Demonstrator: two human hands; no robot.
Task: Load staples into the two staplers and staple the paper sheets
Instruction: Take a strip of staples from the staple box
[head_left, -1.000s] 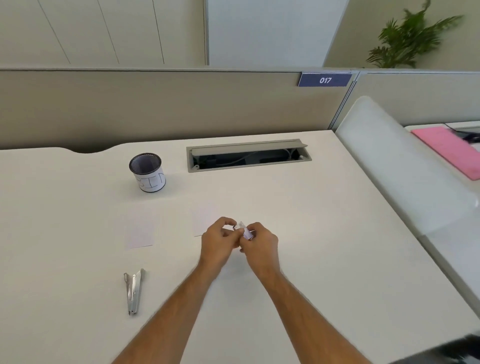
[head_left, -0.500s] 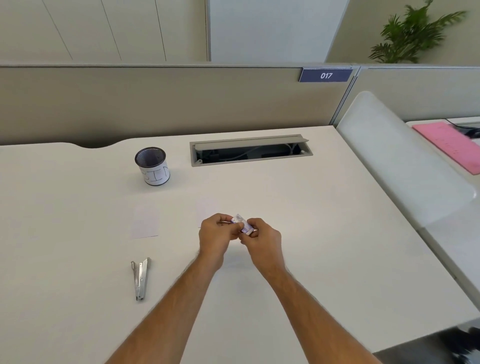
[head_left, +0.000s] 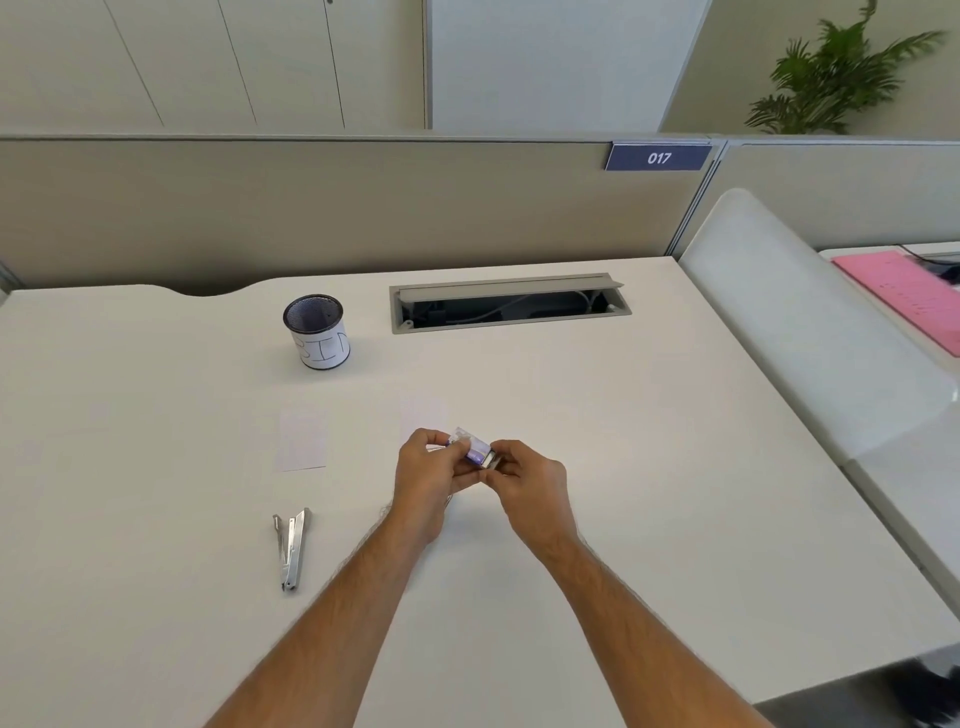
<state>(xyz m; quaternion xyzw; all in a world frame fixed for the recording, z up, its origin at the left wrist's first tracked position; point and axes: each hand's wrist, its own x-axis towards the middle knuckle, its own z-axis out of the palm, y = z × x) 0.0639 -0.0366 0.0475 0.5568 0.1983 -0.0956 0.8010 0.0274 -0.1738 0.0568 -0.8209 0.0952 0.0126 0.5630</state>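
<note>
Both my hands meet above the middle of the white desk. My left hand and my right hand together hold a small purple and white staple box, whose open end shows grey staples. A silver stapler lies swung open on the desk to the left of my left forearm. A small white paper sheet lies flat beyond that stapler. A second pale sheet lies just beyond my left hand. A bit of metal shows under my left hand; I cannot tell what it is.
A black mesh cup with a white label stands at the back left. An open cable tray is set into the desk's far side, before a beige partition. A white divider borders the right edge.
My hands have stayed together on the staple box, turning it slightly so its open end shows. The view shifted a little; nothing on the desk moved.
</note>
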